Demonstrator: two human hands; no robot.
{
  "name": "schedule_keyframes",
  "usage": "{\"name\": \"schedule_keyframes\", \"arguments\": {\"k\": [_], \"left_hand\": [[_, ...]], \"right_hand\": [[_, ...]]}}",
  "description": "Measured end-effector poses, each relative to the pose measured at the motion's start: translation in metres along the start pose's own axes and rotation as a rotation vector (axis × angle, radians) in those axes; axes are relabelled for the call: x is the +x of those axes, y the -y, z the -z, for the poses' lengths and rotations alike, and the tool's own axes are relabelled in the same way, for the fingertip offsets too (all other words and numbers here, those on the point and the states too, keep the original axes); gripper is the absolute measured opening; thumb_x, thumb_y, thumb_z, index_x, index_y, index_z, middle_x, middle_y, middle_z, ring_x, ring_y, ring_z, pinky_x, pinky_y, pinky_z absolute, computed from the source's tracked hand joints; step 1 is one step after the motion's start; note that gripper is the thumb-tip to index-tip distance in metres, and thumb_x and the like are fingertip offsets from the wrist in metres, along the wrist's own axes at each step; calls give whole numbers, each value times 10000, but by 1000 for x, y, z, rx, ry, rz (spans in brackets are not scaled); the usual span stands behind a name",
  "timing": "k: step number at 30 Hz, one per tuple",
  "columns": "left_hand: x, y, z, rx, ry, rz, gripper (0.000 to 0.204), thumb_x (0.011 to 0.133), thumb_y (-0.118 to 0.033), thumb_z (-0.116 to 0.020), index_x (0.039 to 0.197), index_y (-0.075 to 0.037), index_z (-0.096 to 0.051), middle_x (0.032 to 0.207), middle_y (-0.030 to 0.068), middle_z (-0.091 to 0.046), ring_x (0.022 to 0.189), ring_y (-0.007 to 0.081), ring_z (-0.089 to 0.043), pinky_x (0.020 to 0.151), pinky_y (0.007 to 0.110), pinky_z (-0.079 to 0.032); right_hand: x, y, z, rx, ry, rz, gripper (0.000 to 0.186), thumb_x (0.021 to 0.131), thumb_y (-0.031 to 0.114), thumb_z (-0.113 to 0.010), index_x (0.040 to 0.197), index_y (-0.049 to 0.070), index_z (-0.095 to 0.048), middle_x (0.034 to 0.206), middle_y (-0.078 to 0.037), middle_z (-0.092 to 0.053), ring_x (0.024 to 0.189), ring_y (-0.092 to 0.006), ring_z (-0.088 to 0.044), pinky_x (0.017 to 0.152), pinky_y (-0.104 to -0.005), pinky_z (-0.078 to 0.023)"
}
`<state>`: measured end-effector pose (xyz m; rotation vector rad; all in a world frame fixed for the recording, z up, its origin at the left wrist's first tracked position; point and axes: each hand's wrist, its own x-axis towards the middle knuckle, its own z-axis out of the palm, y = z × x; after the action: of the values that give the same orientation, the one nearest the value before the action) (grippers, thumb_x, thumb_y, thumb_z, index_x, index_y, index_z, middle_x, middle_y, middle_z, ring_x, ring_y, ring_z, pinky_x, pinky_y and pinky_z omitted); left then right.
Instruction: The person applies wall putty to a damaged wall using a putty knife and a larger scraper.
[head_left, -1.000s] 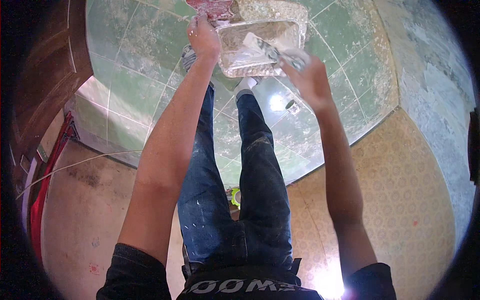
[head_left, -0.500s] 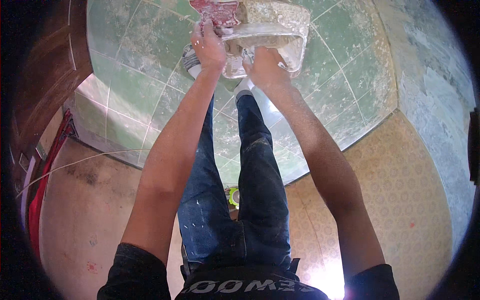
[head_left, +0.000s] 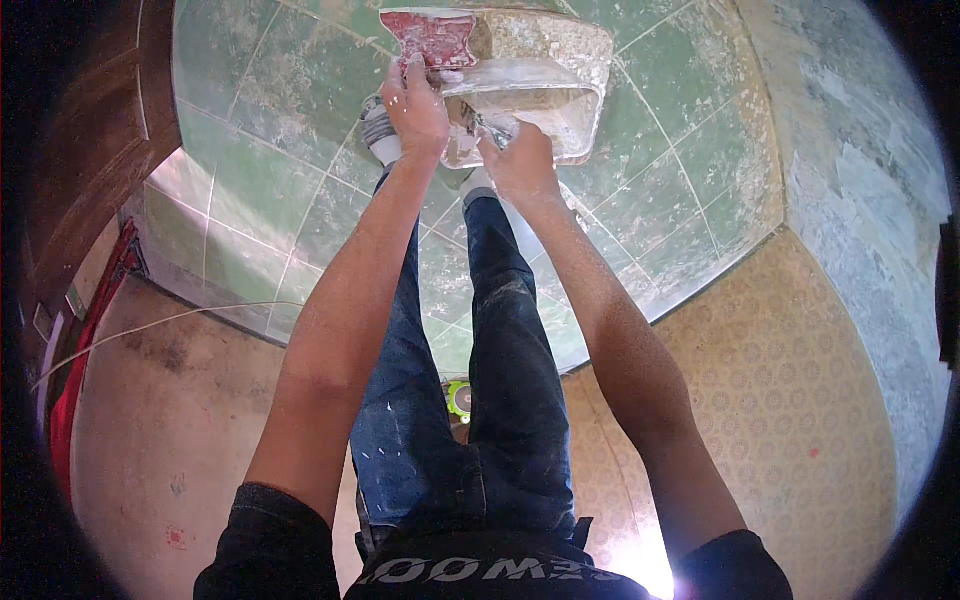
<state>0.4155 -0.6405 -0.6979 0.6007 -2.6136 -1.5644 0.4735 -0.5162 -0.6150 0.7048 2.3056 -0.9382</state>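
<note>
Scraper (head_left: pixel 432 38), red, head view: at far left of the whitish tub (head_left: pixel 597 122), pinched by the left hand (head_left: pixel 418 110). Likely light, stiff, slippery where smeared; grip near end. Right hand (head_left: pixel 524 165) holds a narrow tool (head_left: pixel 469 117) over the tub's mouth.

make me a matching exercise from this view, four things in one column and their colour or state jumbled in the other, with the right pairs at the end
Column one
1. left hand
2. right hand
3. tiles
4. jeans

Column two
a. dark blue, flecked with white
b. gripping the red plate
c. green, smeared with whitish marks
d. holding a narrow tool at the whitish tub

Right pairs: 1-b, 2-d, 3-c, 4-a
</note>
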Motion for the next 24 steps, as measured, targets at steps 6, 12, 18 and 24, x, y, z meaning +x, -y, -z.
{"name": "schedule_keyframes", "arguments": {"k": [6,12,18,24], "left_hand": [[0,-3,8,190,126,-192,190,884,-73,-519,1000,53,-601,967,221,-600,866,328,-587,761,420,-447],[8,2,7,-211,84,92,177,812,16,-531,972,37,-605,919,169,-601,821,322,-602,726,413,-468],[6,-4,4,360,105,-218,219,860,-44,-526,1051,30,-605,1036,232,-609,970,359,-595,830,447,-459],[22,3,1,464,142,-140,301,876,-85,-520,1153,5,-598,1240,279,-558,1163,416,-524,994,458,-408]], "right_hand": [[-5,6,3,173,-25,-28,465,825,300,-678,1059,-96,-606,1006,-314,-634,995,-444,-610,890,-473,-471],[4,10,-10,320,-53,-59,493,844,337,-661,1072,-95,-596,1055,-314,-615,1046,-454,-575,929,-493,-442],[-8,-16,-15,432,-76,-94,486,843,335,-692,1087,-77,-605,967,-257,-647,956,-398,-610,863,-432,-463],[-34,-6,6,1021,59,-240,393,881,239,-693,1145,-38,-603,840,-63,-645,681,-114,-583,555,-246,-433]]}}
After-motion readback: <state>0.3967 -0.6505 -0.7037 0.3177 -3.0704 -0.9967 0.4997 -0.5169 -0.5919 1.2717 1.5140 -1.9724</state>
